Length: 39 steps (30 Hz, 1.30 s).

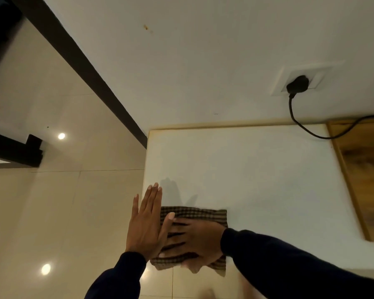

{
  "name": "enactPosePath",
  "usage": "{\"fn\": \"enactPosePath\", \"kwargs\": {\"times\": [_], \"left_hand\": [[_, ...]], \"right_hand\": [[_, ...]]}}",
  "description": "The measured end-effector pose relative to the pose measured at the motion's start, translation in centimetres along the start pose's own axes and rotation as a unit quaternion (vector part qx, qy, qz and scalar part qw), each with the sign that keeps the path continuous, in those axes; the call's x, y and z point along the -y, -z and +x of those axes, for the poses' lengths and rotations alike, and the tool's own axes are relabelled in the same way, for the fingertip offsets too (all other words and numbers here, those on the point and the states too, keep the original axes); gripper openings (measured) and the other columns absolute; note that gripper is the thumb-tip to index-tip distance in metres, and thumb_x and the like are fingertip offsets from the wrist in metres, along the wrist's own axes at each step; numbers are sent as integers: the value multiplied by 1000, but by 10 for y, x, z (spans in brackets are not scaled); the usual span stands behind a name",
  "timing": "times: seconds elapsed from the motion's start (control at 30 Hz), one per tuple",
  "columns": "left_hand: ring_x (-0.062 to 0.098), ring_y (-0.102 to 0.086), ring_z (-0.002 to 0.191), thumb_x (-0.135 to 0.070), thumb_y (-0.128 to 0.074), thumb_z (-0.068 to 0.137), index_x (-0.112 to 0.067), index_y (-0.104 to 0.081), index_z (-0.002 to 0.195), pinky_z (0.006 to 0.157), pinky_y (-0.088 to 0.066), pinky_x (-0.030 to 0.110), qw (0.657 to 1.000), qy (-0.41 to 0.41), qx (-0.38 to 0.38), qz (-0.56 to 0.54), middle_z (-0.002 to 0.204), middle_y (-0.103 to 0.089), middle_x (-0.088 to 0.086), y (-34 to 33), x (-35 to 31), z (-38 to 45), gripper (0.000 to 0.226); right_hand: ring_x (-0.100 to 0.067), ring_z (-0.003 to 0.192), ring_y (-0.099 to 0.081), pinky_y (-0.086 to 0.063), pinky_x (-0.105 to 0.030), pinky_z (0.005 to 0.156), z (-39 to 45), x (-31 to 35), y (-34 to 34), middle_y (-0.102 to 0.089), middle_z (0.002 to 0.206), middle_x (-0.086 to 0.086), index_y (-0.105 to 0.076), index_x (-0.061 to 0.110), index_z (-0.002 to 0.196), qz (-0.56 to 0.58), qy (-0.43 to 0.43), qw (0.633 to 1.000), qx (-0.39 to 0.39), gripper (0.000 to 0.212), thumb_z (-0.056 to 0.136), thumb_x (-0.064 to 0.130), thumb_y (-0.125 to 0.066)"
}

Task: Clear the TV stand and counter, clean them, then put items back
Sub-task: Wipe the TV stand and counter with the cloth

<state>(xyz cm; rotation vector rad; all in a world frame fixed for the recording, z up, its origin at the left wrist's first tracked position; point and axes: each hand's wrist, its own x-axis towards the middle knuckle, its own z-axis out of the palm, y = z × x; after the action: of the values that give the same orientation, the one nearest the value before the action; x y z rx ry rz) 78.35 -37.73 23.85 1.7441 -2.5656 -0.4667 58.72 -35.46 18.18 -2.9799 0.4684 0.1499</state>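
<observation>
While the right hand (194, 238) lies flat on the checked cloth (194, 214), fingers spread and pressing it to the white bench (257, 169), the left hand (145, 221) stands on edge at the bench's left rim, fingers straight and together, holding nothing; its thumb reaches across toward the cloth, though I cannot tell whether it touches. The cloth sits at the near left corner of the bench, its lower edge hanging over the front rim; the bench shows nothing else on its white top, so this reads as the wiping step, with the putting back not yet done.

The cloth looks thin, soft and light; it will bunch and fold under a sideways push unless the palm keeps it spread, and the overhanging edge could slip off the rim; a flat palm over its middle seems the best hold for wiping, a pinch at a corner for lifting it away. The upright left hand is probably placed to catch crumbs swept off the edge.

A black plug (297, 84) sits in the wall socket (317, 77), its cord (307, 130) trailing over the bench's back edge onto a wooden panel (363, 169); a wipe that far back could snag it.
</observation>
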Motion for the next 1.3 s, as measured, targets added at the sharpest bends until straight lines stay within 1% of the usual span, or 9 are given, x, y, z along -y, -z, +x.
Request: {"fn": "enactPosePath", "kwargs": {"times": [0.13, 0.4, 0.53, 0.7, 0.8, 0.9, 1.07, 1.2, 1.3], "left_hand": [[15, -3, 155, -56, -5, 104, -10, -15, 159, 125, -9, 51, 1000, 0, -3, -7, 168, -10, 3, -1, -11, 9, 73], [15, -4, 155, -57, -7, 104, -9, -19, 159, 125, -11, 52, 1000, 0, -5, -14, 167, -14, 3, -14, -31, 32, 73], [11, -3, 155, -57, -7, 103, -13, -19, 159, 126, -8, 49, 999, 18, -17, -41, 167, -14, 0, -25, -39, 44, 72], [10, -4, 155, -59, -4, 102, -15, -20, 159, 127, -6, 46, 996, 30, -26, -74, 167, -16, -1, -34, -49, 57, 73], [10, -3, 155, -58, -5, 103, -13, -19, 159, 126, -6, 45, 996, 7, -25, -82, 167, -15, -1, -32, -54, 60, 73], [12, -5, 155, -55, -8, 104, -12, -20, 159, 126, -9, 48, 996, -15, -25, -81, 167, -15, 0, -28, -54, 60, 70], [14, -6, 155, -57, -3, 103, -12, -20, 159, 126, -10, 50, 997, -18, -23, -76, 167, -16, 2, -20, -54, 57, 74], [13, -6, 155, -59, -2, 102, -13, -17, 159, 126, -9, 48, 995, 11, -32, -97, 167, -16, 1, -22, -62, 54, 74], [13, -7, 155, -58, -3, 102, -13, -18, 159, 126, -8, 47, 994, 12, -36, -106, 167, -17, 1, -25, -68, 50, 74]], "right_hand": [[-25, 157, -10, -1, -50, 128, -10, -47, 3, -32, 165, 4, -36, 33, 156, 75, -59, 995, -12, 57, 104, 56, -39], [-23, 158, -4, 0, -50, 127, -64, -161, 7, -14, 169, 7, -15, 38, 161, 88, -289, 953, -33, 61, 106, 61, -23], [-25, 158, -7, -5, -52, 127, -94, -172, 4, -14, 170, 5, -15, 36, 162, 97, -444, 888, -66, 64, 104, 62, -23], [-32, 157, -11, -8, -54, 126, -88, -117, -1, -17, 170, -3, -20, 28, 162, 111, -635, 757, -112, 71, 102, 65, -26], [-36, 157, -9, -8, -57, 125, -75, -76, 0, -15, 170, -9, -20, 22, 163, 117, -659, 734, -116, 76, 101, 66, -27], [-37, 157, -5, -9, -59, 124, -61, -31, 3, -10, 171, -10, -15, 22, 163, 141, -631, 757, -88, 77, 101, 66, -23], [-30, 158, 5, -13, -57, 123, -50, 43, 0, -4, 172, -2, -13, 27, 163, 182, -525, 830, -52, 73, 102, 66, -24], [-30, 158, 3, -5, -55, 125, -89, 74, -14, 0, 172, 1, -11, 32, 163, 166, -377, 911, -8, 70, 103, 64, -27], [-31, 158, 4, 0, -54, 127, -115, 57, -17, -1, 172, 1, -9, 34, 163, 134, -264, 955, 28, 73, 101, 64, -33]]}}
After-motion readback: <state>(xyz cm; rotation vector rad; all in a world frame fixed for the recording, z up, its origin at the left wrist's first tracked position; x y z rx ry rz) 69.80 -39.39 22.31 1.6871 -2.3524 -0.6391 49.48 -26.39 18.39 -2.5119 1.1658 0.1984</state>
